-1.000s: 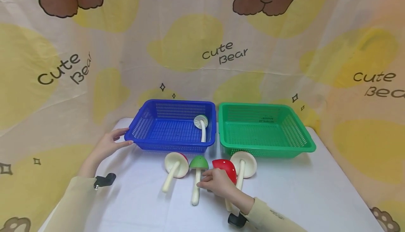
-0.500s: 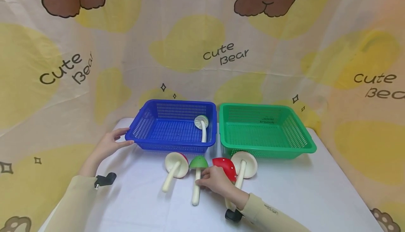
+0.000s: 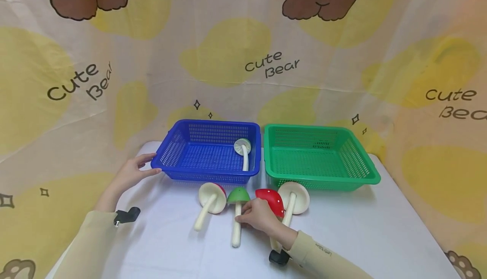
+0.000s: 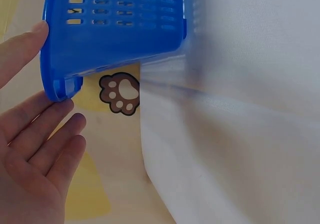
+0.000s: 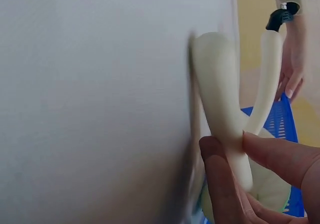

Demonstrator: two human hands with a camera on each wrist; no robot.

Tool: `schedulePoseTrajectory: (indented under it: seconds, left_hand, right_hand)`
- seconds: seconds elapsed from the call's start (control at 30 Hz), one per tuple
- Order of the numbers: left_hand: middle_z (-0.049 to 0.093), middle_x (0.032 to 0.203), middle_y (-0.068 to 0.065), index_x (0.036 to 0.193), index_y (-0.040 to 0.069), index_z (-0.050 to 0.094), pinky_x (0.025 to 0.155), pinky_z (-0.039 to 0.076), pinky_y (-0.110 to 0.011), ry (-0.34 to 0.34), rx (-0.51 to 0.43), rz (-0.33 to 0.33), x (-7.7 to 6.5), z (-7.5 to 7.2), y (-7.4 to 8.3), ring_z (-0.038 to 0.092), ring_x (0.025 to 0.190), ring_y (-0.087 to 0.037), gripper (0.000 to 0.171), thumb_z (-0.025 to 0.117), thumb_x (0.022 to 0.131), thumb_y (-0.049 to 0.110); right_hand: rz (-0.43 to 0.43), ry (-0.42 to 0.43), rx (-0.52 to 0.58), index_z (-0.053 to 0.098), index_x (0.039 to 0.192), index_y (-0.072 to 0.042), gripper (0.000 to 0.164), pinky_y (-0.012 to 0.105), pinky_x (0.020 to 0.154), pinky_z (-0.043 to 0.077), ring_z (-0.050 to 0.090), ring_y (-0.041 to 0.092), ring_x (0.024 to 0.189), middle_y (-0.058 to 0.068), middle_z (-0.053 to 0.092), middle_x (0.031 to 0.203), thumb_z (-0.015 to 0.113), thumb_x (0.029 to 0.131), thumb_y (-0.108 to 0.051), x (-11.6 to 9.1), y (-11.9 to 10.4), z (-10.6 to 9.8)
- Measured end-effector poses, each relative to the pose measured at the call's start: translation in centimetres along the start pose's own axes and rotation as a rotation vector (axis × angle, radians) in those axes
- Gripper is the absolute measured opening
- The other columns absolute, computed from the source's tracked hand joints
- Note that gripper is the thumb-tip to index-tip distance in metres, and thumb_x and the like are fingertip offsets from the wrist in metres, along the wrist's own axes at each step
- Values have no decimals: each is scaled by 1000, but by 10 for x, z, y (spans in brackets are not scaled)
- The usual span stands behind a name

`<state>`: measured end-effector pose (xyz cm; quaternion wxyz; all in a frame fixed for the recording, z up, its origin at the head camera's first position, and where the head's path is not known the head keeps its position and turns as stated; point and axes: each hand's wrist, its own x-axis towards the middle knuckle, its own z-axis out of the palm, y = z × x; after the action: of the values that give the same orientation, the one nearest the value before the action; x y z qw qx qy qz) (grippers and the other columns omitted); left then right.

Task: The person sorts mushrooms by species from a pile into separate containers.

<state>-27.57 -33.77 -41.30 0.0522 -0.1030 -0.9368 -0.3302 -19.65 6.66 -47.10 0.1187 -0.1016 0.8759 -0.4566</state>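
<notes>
My right hand (image 3: pixel 261 217) pinches the stem of a green-capped toy mushroom (image 3: pixel 239 195) in front of the baskets. Close up in the right wrist view, thumb and fingertips meet on both sides of its pale stem (image 5: pixel 217 79). At the left, my left hand (image 3: pixel 131 174) touches the corner of a blue plastic basket (image 3: pixel 205 172). Its thumb and fingers are spread and fairly straight against the rim in the left wrist view. Inside that basket lies another toy mushroom (image 3: pixel 245 157), its pale underside showing.
A red-capped mushroom (image 3: pixel 271 201) lies partly behind my right hand, with a pale-bottomed mushroom (image 3: pixel 296 198) beside it. Left of the green one lies a red-edged mushroom (image 3: pixel 212 198). A green basket (image 3: pixel 321 184) stands right of the blue one, near the patterned cloth backdrop (image 3: pixel 213 59).
My right hand has shifted slightly left and closed its fingertips on the green mushroom's stem. The left hand stays at the blue basket's corner.
</notes>
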Motion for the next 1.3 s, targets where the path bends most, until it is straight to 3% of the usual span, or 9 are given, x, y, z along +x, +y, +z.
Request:
schedulePoseTrajectory:
  seconds: [0.17, 0.8, 0.97, 1.07, 1.3]
  left_hand:
    - [47, 139, -26, 138, -2, 44, 103, 36, -61, -8, -24, 0, 1, 1, -1, 42, 126, -49, 71, 69, 85, 39]
    - [45, 140, -27, 139, -2, 43, 103, 36, -62, -23, -19, -5, 2, -1, -1, 41, 126, -50, 72, 68, 86, 40]
    - [46, 139, -27, 139, -2, 44, 103, 36, -62, -22, -25, 5, 2, -1, -2, 42, 126, -50, 71, 69, 86, 39]
    - [47, 138, -27, 138, -3, 44, 103, 36, -62, -20, -33, 11, 2, -1, -2, 42, 126, -49, 71, 69, 86, 38]
    - [46, 138, -28, 138, -4, 44, 103, 35, -62, -20, -36, 7, 3, -1, -1, 41, 126, -49, 71, 69, 86, 37]
  right_hand:
    - [-25, 3, 27, 70, 88, 0, 25, 26, 55, 55, 65, 12, 62, 4, 71, 69, 80, 73, -18, -1, -1, -6]
    - [-27, -62, 323, 67, 97, 5, 31, 36, 65, 60, 71, 19, 69, 12, 74, 80, 78, 76, -15, -10, -19, -25]
    - [-15, -56, 373, 65, 103, 7, 35, 39, 67, 60, 72, 27, 73, 15, 73, 83, 77, 77, -13, -14, -28, -30]
    - [-30, -48, 387, 64, 105, 8, 37, 40, 69, 60, 72, 30, 76, 16, 73, 85, 77, 78, -13, -14, -36, -35]
    - [-68, -56, 339, 65, 105, 7, 37, 33, 67, 60, 72, 20, 73, 15, 73, 87, 77, 78, -17, -3, -55, -50]
